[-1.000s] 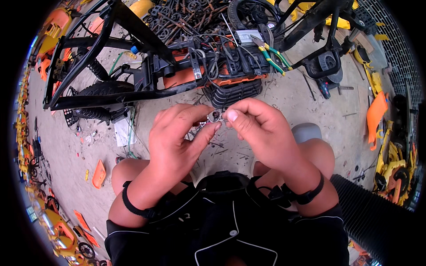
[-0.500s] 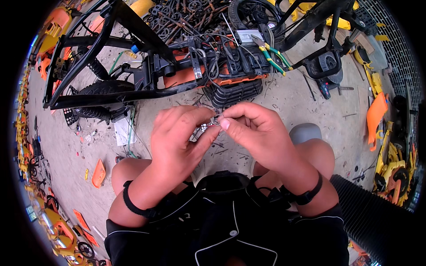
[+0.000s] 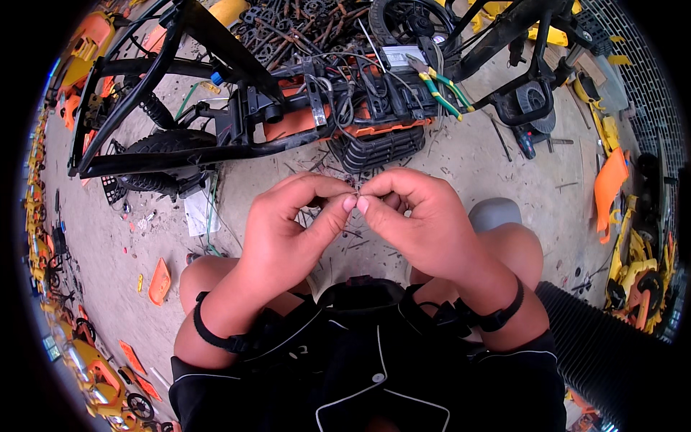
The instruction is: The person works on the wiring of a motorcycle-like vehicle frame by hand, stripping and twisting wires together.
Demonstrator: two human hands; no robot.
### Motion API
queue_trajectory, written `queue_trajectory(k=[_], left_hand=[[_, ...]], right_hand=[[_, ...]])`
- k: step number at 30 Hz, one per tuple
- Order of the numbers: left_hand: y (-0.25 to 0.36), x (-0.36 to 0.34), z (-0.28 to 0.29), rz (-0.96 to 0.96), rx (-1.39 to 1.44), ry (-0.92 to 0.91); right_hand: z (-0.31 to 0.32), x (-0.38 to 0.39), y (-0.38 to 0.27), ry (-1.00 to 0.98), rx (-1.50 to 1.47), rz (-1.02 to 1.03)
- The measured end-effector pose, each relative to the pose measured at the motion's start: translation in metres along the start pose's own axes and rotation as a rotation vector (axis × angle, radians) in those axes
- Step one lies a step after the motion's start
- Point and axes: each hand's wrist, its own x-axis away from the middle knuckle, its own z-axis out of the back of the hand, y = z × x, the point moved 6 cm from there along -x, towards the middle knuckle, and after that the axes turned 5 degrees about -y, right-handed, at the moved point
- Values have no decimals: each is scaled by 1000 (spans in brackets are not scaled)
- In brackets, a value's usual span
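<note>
Over the floor in front of my knees, my left hand (image 3: 277,227) and my right hand (image 3: 425,223) meet at the fingertips. Each one pinches thumb against forefinger on what look like thin wires, mostly hidden by the fingers. Just beyond them lies a black bike frame (image 3: 191,160) with an orange-lined middle section full of cables (image 3: 349,104). Green-and-yellow-handled pliers (image 3: 443,90) rest on its right part, beside a silver box (image 3: 403,57). Below the frame's middle sits a ribbed black part (image 3: 378,150).
A heap of rusty metal parts (image 3: 299,32) lies behind the frame. On the right are a drill-like tool (image 3: 525,140) and an orange panel (image 3: 610,187). An orange scrap (image 3: 160,282) lies to the left, and a thick black corrugated hose (image 3: 597,353) runs by my right side.
My fingertips have drawn together, thumbs now nearly touching. The reddish and grey strands seen between my hands before are now mostly covered by my fingers.
</note>
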Motion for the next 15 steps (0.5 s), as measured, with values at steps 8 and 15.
queue_trajectory(k=[8,15], left_hand=[[-11,6,-3,56,70,76],[-12,5,-3,78,108,116]], right_hand=[[-2,0,-1,42,-14,5],[-2,-1,-3,90,-10,57]])
